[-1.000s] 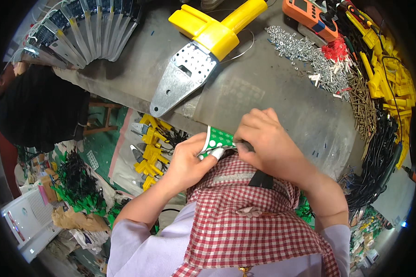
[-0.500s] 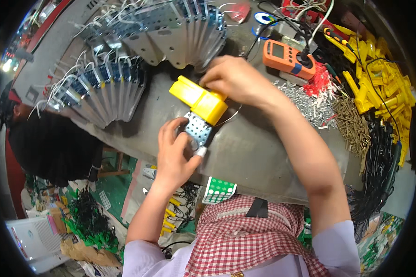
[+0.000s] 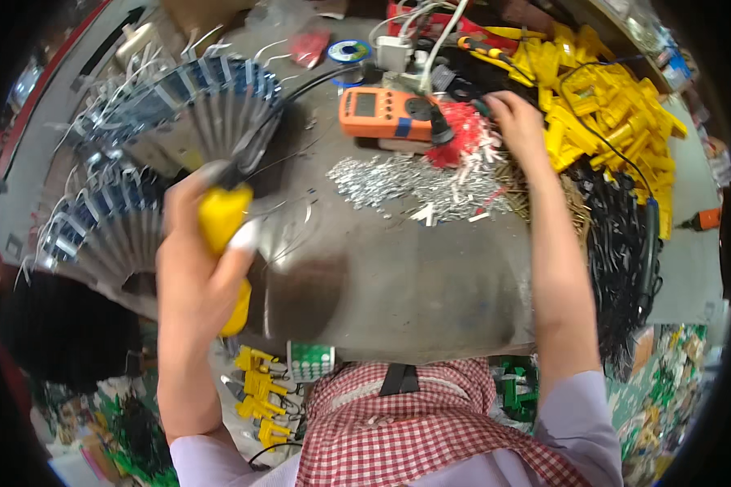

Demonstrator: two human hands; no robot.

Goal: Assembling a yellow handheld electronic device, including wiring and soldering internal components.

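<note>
Grey metal tabletop (image 3: pixel 414 284) carries fanned rows of blue-and-silver parts (image 3: pixel 179 105) along its far left edge and a heap of yellow plastic pieces (image 3: pixel 617 114) at the far right corner. Toward the far edge sits an orange multimeter (image 3: pixel 386 114), with a scatter of small silver bits (image 3: pixel 414 183) just before it. Near the left edge, the left hand (image 3: pixel 199 276) is closed around a yellow-handled tool (image 3: pixel 223 219), blurred. The right hand (image 3: pixel 516 122) reaches to red wire ends (image 3: pixel 463 130) beside the multimeter; whether it grips anything I cannot tell.
</note>
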